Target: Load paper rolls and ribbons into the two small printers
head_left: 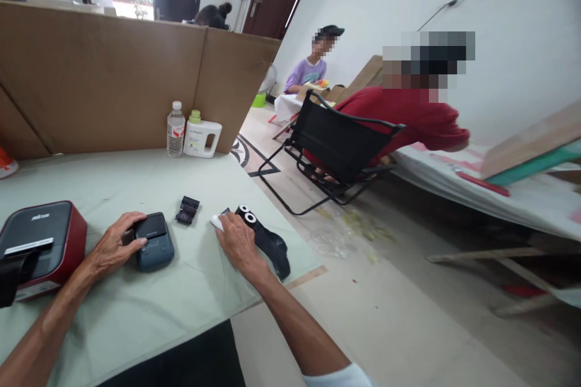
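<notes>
My left hand [118,240] rests at the left side of a small dark blue portable label printer [155,248], its thumb on the top and fingers at the back edge. The printer lies flat on the table. Over to the right, my right hand [238,240] is closed around a small white object [217,221], mostly hidden by the fingers. Right beside that hand lies a long black soft item [272,248] with two white rings at its far end. A small dark folded piece [187,210] sits between the two hands.
A larger red and black printer [45,248] stands at left. Behind are a water bottle [175,130], a white jug [202,138] and a cardboard partition [113,84]. A person in red sits in a black folding chair [336,139] beyond the table's right edge; others sit farther back.
</notes>
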The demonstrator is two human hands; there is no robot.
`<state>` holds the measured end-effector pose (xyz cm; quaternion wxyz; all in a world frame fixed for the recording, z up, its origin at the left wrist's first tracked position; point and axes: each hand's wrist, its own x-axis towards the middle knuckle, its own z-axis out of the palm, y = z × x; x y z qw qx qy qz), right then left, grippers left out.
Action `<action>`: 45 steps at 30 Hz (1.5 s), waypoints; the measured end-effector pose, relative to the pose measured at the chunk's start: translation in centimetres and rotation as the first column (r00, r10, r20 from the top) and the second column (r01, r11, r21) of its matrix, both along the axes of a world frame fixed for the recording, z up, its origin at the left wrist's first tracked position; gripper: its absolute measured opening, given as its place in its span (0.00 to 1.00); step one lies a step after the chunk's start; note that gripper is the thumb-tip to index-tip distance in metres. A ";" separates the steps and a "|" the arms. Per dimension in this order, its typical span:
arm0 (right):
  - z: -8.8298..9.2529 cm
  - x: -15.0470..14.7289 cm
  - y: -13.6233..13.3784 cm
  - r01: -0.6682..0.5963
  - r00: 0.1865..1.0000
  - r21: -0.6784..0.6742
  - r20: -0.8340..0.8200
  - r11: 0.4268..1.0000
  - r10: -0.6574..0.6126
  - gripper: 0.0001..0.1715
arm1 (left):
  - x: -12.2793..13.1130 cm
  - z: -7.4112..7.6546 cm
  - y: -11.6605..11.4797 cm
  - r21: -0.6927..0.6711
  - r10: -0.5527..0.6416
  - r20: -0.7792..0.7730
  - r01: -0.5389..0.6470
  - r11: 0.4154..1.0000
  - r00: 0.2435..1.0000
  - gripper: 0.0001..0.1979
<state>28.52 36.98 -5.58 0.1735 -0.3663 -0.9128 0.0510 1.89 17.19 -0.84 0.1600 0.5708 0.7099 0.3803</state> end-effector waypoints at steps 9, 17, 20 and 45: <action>0.7 2.2 -1.6 -0.302 0.904 -0.258 -0.382 0.918 0.191 0.14 | 0.2 -0.1 -0.2 -0.034 0.010 0.043 -0.008 0.999 0.999 0.23; -0.4 2.7 -0.4 0.055 0.980 -0.277 -0.170 0.959 -0.105 0.20 | -0.2 -0.8 0.1 0.024 -0.015 0.005 0.015 1.000 1.000 0.23; -0.1 2.5 -0.8 0.150 0.967 -0.365 -0.138 0.919 -0.212 0.24 | 0.0 -0.7 0.0 0.019 -0.014 0.018 0.014 1.000 1.000 0.23; -0.9 0.0 1.1 -0.006 0.911 -0.516 -0.357 0.857 -0.209 0.11 | 0.3 -0.2 0.0 -0.032 -0.017 0.022 0.017 0.999 1.000 0.24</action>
